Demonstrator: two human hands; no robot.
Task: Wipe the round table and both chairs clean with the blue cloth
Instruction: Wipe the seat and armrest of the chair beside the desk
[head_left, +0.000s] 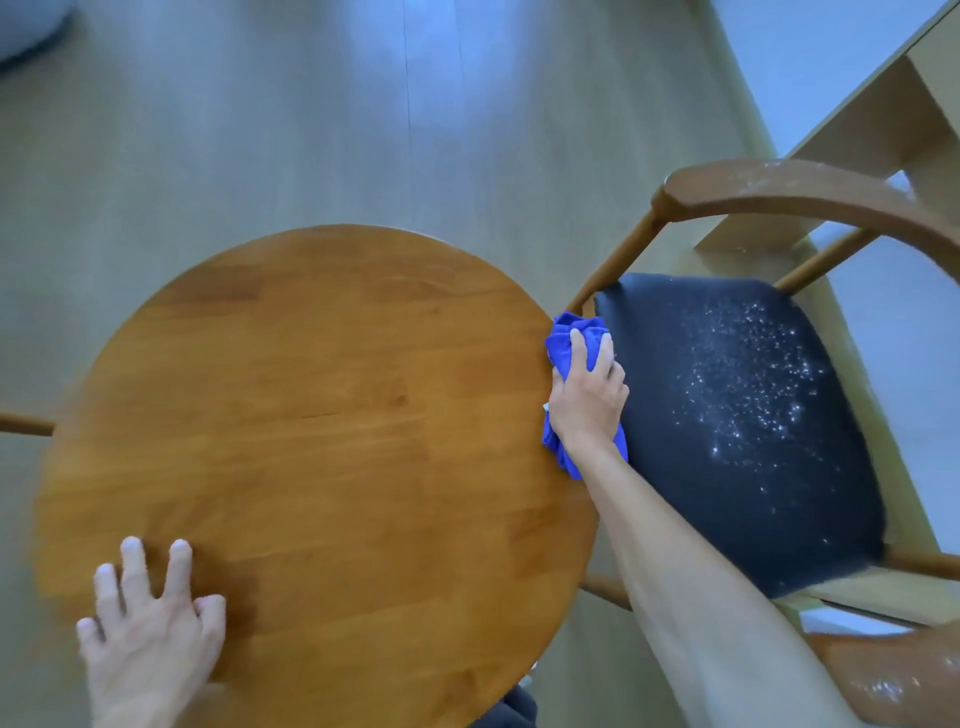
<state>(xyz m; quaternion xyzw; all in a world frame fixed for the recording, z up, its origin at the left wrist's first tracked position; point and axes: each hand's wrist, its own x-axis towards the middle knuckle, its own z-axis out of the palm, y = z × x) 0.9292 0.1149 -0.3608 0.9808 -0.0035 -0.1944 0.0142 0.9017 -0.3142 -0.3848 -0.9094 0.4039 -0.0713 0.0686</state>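
One round brown wooden table (311, 415), one bunched blue cloth (566, 343), two bare hands in shot; one wooden armchair with a dark padded seat (737, 431) sits just right of the table, white specks scattered across its cushion; right hand (589, 400) curls round the cloth at the table's right rim, cloth's long axis running near-to-far; left hand (150, 623) rests flat, fingers spread, near edge.
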